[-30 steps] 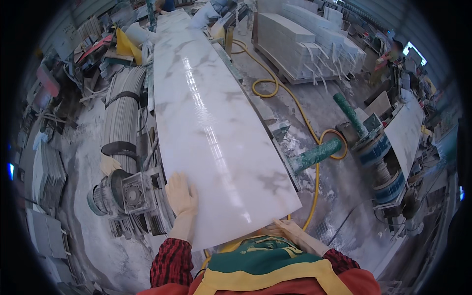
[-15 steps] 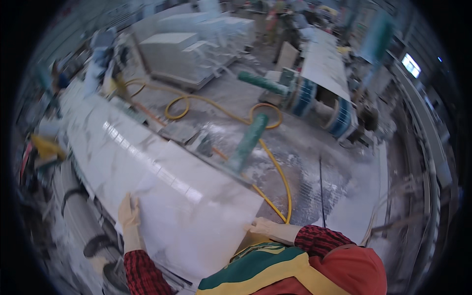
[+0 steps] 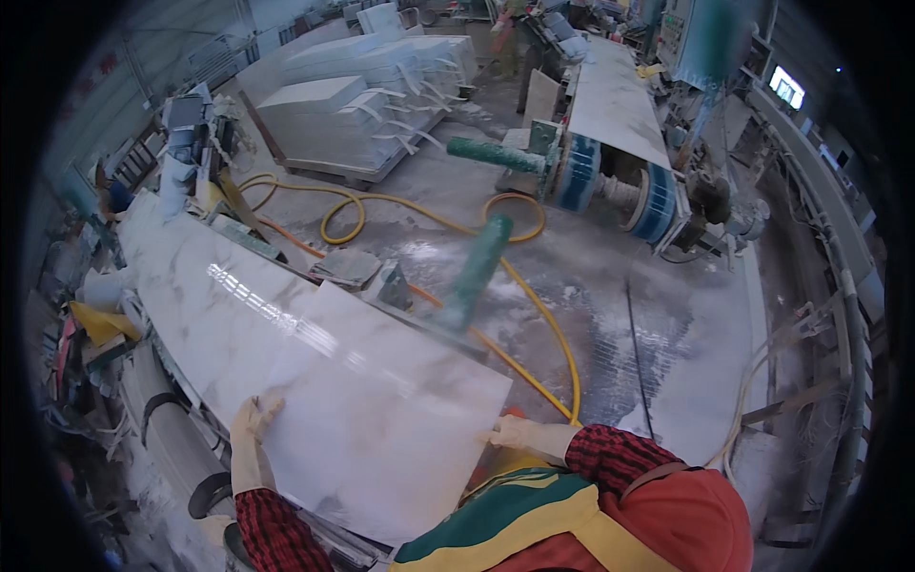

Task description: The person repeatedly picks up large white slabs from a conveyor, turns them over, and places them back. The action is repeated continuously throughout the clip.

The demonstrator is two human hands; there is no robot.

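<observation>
A pale, glossy stone slab point(image 3: 391, 410) with faint grey veining lies in front of me. My left hand point(image 3: 252, 424), in a cream glove, grips its left edge with the fingers over the top face. At the opposite edge, near the right corner, my right hand point(image 3: 513, 434) in a matching glove holds on, its fingertips partly hidden by the slab. Beyond this piece, a second veined slab point(image 3: 181, 262) stretches away to the far left on the same long bed; the near slab's far corner appears to overlap it.
Right of the slab, a green roller point(image 3: 477, 272) sticks up. A yellow hose point(image 3: 548, 334) loops across the wet floor. Strapped white slabs point(image 3: 324, 124) stand at the back. Another machine carries a slab point(image 3: 620, 100) at the far right. Grey pipe point(image 3: 162, 424) runs along the left.
My left hand sits slightly nearer to me along the slab edge, its fingers more spread over the top. The right hand keeps its hold. The whole view has shifted a little.
</observation>
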